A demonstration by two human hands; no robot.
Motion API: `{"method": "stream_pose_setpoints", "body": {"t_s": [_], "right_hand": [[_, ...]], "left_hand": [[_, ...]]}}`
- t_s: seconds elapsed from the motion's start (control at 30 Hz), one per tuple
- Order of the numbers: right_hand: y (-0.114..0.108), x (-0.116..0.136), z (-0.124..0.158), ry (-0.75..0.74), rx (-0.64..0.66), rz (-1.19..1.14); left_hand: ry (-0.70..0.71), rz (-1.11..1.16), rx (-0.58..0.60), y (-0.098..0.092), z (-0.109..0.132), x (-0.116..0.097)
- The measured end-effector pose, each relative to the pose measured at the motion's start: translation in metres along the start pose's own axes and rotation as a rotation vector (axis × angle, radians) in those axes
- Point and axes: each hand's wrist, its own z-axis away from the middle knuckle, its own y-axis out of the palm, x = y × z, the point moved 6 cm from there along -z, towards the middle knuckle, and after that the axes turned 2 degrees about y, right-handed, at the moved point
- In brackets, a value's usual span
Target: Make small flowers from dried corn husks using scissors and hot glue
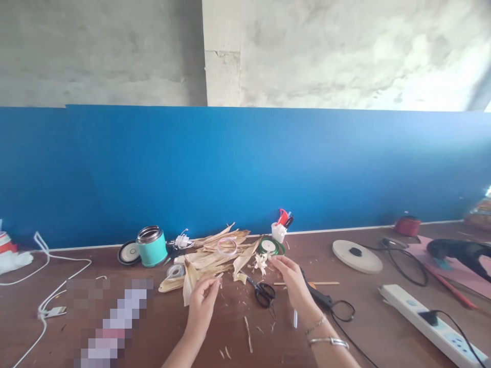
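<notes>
My left hand (203, 302) is closed in a pinch, with a small pale husk strip (220, 276) sticking out at the fingertips. On the other side, my right hand (290, 277) pinches the edge of a cream-coloured flower (260, 264) with narrow pointed petals. Behind both hands lies a heap of dried corn husks (210, 258). Between the hands, black-handled scissors (264, 295) rest on the table, with small husk scraps (248, 335) in front. A green ribbon roll (269, 246) stands just behind the flower. Under my right forearm lies a black glue gun (319, 297), partly hidden.
A turquoise flask (152, 248) and its lid (129, 253) stand at the left, near white cables (46, 286). A white cup (279, 233) holds pens. At the right are a round white disc (357, 256), a power strip (433, 324) and a blue partition (245, 168) behind.
</notes>
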Motion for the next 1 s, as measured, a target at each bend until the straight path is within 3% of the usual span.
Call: {"method": "stream_pose_setpoints", "body": {"t_s": [0.1, 0.23, 0.4, 0.6, 0.8, 0.87, 0.9, 1.0], "right_hand": [[-0.008, -0.003, -0.017, -0.038, 0.091, 0.201], [0.002, -0.007, -0.029, -0.113, 0.235, 0.407], [0.015, -0.006, -0.031, -0.195, 0.285, 0.594], [0.012, -0.002, -0.029, -0.229, 0.194, 0.692], [-0.008, 0.009, -0.014, -0.203, -0.09, 0.659], [0.0, 0.018, 0.005, -0.272, -0.183, 0.53], [0.012, 0.023, 0.017, -0.352, -0.146, 0.449], [0.061, 0.034, 0.056, -0.601, 0.168, 0.397]], "left_hand": [[0.026, -0.024, 0.017, 0.003, 0.0, -0.001], [0.038, -0.053, 0.03, 0.004, 0.002, 0.0], [0.036, -0.073, 0.033, 0.002, 0.002, 0.0], [-0.005, -0.075, 0.009, 0.0, 0.001, -0.004], [0.001, -0.05, 0.014, 0.001, 0.003, -0.002], [-0.008, -0.031, 0.03, 0.002, 0.003, 0.0], [-0.006, -0.023, 0.037, 0.003, 0.003, 0.001], [0.012, -0.02, 0.048, 0.004, 0.002, 0.003]]}}
